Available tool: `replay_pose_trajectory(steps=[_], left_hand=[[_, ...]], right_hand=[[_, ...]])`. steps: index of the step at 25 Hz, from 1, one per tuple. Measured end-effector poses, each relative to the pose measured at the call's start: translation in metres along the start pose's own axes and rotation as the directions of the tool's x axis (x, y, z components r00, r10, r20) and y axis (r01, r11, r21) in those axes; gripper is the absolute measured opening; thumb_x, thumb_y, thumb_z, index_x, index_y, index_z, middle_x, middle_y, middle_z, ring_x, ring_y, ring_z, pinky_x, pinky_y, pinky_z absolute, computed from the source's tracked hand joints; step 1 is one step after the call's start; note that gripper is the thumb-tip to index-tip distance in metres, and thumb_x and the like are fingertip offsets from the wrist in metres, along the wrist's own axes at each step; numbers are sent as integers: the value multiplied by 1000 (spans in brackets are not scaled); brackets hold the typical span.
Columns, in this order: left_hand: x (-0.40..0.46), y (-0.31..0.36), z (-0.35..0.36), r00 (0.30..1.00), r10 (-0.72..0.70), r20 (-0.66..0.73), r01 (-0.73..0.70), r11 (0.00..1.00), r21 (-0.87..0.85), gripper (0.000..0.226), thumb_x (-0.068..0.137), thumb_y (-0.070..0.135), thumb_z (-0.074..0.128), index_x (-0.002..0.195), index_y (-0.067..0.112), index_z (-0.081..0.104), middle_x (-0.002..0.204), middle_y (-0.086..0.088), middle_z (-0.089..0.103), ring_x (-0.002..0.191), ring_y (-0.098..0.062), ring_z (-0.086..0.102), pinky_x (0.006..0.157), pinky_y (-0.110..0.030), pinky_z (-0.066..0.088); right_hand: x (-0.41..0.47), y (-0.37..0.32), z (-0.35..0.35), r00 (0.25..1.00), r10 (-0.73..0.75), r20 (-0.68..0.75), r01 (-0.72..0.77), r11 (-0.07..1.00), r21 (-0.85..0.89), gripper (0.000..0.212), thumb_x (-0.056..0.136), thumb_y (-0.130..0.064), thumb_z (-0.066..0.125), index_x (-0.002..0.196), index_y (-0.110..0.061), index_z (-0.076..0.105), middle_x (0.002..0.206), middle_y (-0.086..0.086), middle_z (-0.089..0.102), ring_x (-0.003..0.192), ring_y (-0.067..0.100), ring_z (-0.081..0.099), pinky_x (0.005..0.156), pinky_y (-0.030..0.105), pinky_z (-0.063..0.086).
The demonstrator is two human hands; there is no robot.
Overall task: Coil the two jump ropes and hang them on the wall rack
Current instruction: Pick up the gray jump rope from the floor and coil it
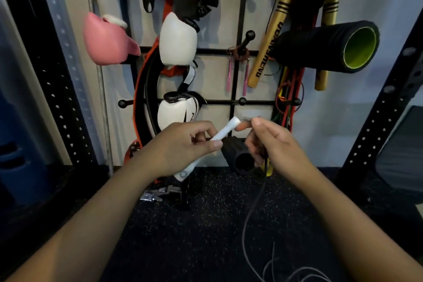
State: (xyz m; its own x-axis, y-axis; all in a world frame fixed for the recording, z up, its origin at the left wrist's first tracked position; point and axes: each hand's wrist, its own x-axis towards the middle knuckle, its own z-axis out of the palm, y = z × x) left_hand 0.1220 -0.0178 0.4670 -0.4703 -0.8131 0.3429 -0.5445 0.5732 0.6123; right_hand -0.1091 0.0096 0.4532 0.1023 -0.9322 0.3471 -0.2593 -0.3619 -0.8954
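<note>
Hanging at upper left: a pink boxing glove [107, 40], with two white boxing gloves [178, 39] one above the other just to its right. At right, a black foam roller [327, 47] with a green core, jutting out beside gold sticks [267, 46] with black lettering. Below, dark speckled floor [206, 224] with a small metal clip [158, 193] lying on it.

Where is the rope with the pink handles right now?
The pink-handled rope hangs coiled on a peg of the wall rack, between the white boxing glove and the gold bat.
</note>
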Motion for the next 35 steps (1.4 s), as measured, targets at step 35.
replay_pose_trajectory(steps=[35], left_hand=[[-12,14,5,911,-399,-103,87,431,-898,17,88,14,70,99,1,71,86,-21,77,74,-26,77,67,-28,64]], right_hand=[[14,2,15,995,37,94,-72,915,398,36,93,-30,69,125,-15,71,72,2,58,54,13,35,48,24,27]])
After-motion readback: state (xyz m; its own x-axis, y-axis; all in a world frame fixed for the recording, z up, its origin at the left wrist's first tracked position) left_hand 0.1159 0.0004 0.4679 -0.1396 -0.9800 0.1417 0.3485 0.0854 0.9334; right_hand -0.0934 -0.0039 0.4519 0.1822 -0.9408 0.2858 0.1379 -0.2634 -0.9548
